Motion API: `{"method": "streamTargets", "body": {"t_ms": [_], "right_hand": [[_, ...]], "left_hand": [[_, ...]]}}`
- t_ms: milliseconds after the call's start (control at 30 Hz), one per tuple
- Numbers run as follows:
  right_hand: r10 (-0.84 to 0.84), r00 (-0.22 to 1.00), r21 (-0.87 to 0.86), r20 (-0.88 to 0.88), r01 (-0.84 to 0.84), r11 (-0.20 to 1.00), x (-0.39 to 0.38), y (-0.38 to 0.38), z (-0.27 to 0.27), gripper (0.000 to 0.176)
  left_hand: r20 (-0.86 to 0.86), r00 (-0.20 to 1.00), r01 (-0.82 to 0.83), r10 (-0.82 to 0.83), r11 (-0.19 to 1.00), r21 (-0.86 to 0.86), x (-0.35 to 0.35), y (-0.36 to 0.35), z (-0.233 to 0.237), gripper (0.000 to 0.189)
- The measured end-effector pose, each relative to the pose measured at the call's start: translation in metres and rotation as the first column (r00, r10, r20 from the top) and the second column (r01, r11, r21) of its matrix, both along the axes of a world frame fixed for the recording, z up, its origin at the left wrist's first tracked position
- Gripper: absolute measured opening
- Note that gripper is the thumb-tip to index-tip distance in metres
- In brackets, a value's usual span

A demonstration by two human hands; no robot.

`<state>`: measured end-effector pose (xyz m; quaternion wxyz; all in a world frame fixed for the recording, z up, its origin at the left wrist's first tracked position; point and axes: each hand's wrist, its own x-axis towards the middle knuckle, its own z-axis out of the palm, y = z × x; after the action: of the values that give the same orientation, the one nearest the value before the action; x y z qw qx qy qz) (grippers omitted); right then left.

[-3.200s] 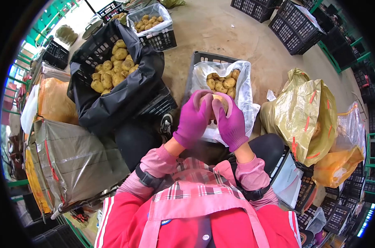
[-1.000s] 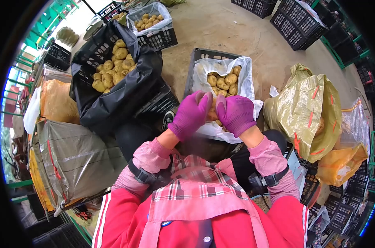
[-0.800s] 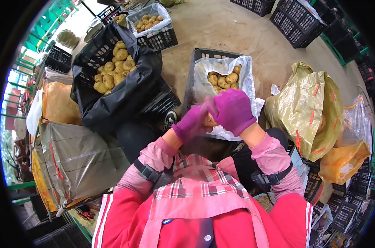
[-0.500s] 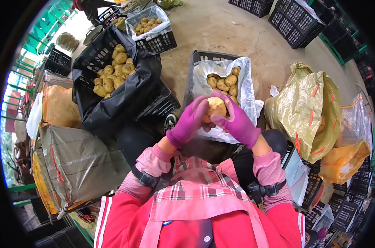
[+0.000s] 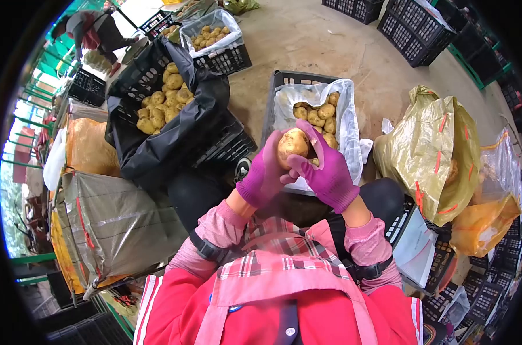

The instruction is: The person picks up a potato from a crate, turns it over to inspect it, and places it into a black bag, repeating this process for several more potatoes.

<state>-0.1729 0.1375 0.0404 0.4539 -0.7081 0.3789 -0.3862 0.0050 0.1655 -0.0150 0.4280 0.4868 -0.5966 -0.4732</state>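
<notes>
A large pale-brown potato [image 5: 292, 146] is held up between my two hands, in purple knit gloves. My left hand [image 5: 263, 175] wraps its left side, and my right hand [image 5: 329, 172] closes on it from the right, the thumb across its lower edge. Some fingers are hidden behind the potato. Just beyond and beneath my hands stands a black crate [image 5: 271, 109] with a white plastic liner [image 5: 347, 123]. Several potatoes [image 5: 320, 113] lie in it, partly covered by my hands.
Left of me, a crate lined with black plastic [image 5: 206, 109] holds potatoes; another white-lined crate [image 5: 222, 60] is behind it. A yellow-green sack [image 5: 422, 149] stands at right, a wrapped grey bundle [image 5: 123, 221] at left. A person [image 5: 97, 31] bends over at the far left.
The potato has turned in my hands and shows more of its side. My fingers have shifted around it. The view has moved slightly, and a bending person now shows at the far left.
</notes>
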Motion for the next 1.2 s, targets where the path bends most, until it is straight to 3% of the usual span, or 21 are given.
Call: {"method": "streamTargets", "body": {"t_ms": [133, 233, 300, 367, 433, 567, 600, 633, 700, 767, 800, 867, 900, 933, 967, 1067, 1167, 1200], "right_hand": [[-0.161, 0.987, -0.102, 0.013, 0.162, 0.982, 0.013, 0.008, -0.011, 0.053], [-0.292, 0.956, -0.096, 0.011, 0.292, 0.952, 0.020, 0.014, -0.010, 0.042], [-0.265, 0.956, -0.011, 0.124, 0.268, 0.963, 0.018, 0.007, -0.014, 0.037], [-0.183, 0.960, 0.031, 0.212, 0.180, 0.983, 0.012, -0.001, -0.013, 0.036], [-0.125, 0.953, 0.027, 0.275, 0.122, 0.992, 0.014, -0.007, -0.014, 0.038], [-0.075, 0.951, 0.210, 0.300, 0.011, 0.978, 0.012, -0.009, -0.019, 0.043], [-0.113, 0.932, 0.287, 0.343, 0.010, 0.958, 0.012, -0.007, -0.018, 0.044], [-0.150, 0.911, 0.360, 0.383, 0.002, 0.933, 0.015, -0.005, -0.016, 0.045], [-0.178, 0.900, 0.453, 0.397, -0.024, 0.891, 0.016, -0.006, -0.014, 0.048], [-0.158, 0.922, 0.497, 0.353, -0.042, 0.867, 0.009, -0.009, -0.014, 0.051], [-0.139, 0.891, 0.504, 0.432, -0.111, 0.857, 0.005, -0.010, -0.015, 0.052], [-0.107, 0.807, 0.497, 0.581, -0.247, 0.832, -0.002, -0.015, -0.018, 0.054], [-0.088, 0.839, 0.547, 0.536, -0.267, 0.794, -0.007, -0.011, -0.009, 0.053], [-0.051, 0.881, 0.477, 0.470, -0.205, 0.855, -0.008, -0.011, -0.010, 0.053], [-0.025, 0.917, 0.396, 0.397, -0.146, 0.907, -0.009, -0.011, -0.012, 0.053], [-0.013, 0.969, 0.219, 0.245, -0.042, 0.975, -0.010, -0.014, -0.026, 0.056], [-0.012, 0.971, 0.255, 0.240, -0.051, 0.966, -0.005, -0.006, -0.021, 0.064], [-0.012, 0.966, 0.293, 0.257, -0.066, 0.954, -0.004, -0.003, -0.016, 0.067]], "left_hand": [[0.256, 0.956, -0.069, 0.147, 0.954, -0.292, -0.006, 0.006, 0.010, 0.055], [0.218, 0.958, -0.094, 0.186, 0.922, -0.376, -0.010, 0.005, 0.005, 0.046], [-0.272, 0.952, -0.120, 0.138, 0.989, 0.083, -0.013, 0.001, 0.005, 0.043], [-0.640, 0.751, 0.127, 0.165, 0.914, 0.384, -0.010, -0.005, 0.009, 0.049], [-0.861, 0.476, 0.475, 0.179, 0.771, 0.423, -0.002, -0.014, 0.022, 0.059], [-0.426, 0.899, 0.074, 0.101, 0.923, 0.376, -0.006, -0.010, 0.006, 0.058], [-0.280, 0.953, -0.019, 0.112, 0.948, 0.317, -0.007, -0.008, 0.005, 0.058], [-0.148, 0.983, -0.086, 0.107, 0.986, 0.142, -0.008, -0.008, 0.004, 0.055], [0.111, 0.973, -0.158, 0.202, 0.935, -0.317, -0.015, -0.008, 0.012, 0.048], [0.051, 0.987, -0.135, 0.155, 0.951, -0.279, -0.014, -0.007, 0.035, 0.044], [-0.143, 0.986, -0.078, 0.081, 0.997, 0.029, -0.005, -0.011, 0.052, 0.045], [-0.278, 0.960, 0.025, 0.038, 0.975, 0.220, 0.002, -0.014, 0.057, 0.053], [-0.203, 0.979, 0.010, 0.016, 0.992, 0.123, 0.002, -0.015, 0.056, 0.058], [-0.126, 0.992, 0.004, -0.001, 1.000, 0.029, 0.001, -0.015, 0.057, 0.063], [-0.168, 0.986, 0.026, -0.012, 0.997, 0.077, 0.001, -0.009, 0.059, 0.072], [0.133, 0.988, -0.063, 0.082, 0.988, -0.143, -0.004, -0.003, 0.063, 0.072], [0.439, 0.864, -0.072, 0.246, 0.924, -0.375, 0.001, -0.003, 0.060, 0.072], [0.455, 0.854, -0.063, 0.253, 0.918, -0.392, 0.001, -0.002, 0.062, 0.072]]}}
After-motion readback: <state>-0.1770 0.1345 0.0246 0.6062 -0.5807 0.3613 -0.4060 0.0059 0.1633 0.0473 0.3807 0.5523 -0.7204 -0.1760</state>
